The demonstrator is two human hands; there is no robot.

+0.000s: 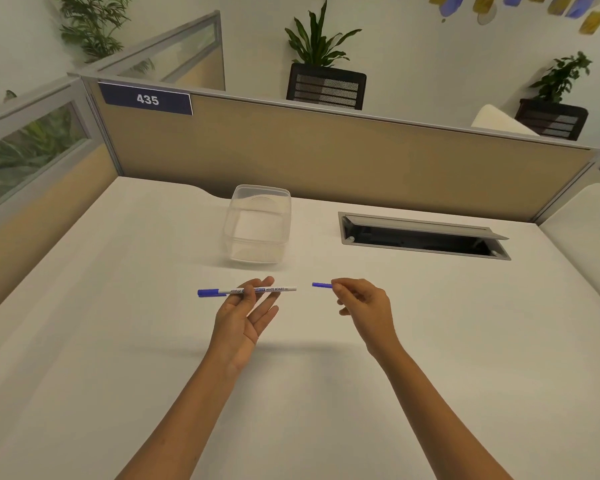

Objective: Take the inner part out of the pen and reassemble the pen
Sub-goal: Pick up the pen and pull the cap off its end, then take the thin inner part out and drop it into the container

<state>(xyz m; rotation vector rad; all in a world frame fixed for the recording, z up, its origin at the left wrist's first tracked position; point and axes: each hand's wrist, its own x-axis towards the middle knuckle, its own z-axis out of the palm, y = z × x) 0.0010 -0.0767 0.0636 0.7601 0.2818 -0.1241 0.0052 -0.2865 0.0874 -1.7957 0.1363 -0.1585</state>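
Observation:
A white whiteboard marker (281,289) with a blue cap at its left end lies level above the desk, pinched between the thumb and fingers of my left hand (245,315), whose other fingers are spread. Its right end is bare and points right. A small gap to the right, my right hand (364,304) pinches a short blue piece of the pen (321,285) by one end, its free end pointing left towards the marker. The two parts are apart and roughly in line.
A clear plastic container (258,225) stands on the white desk (153,341) just behind my hands. A recessed cable tray (420,235) with its lid open sits at the back right. A tan partition (326,157) closes the far edge.

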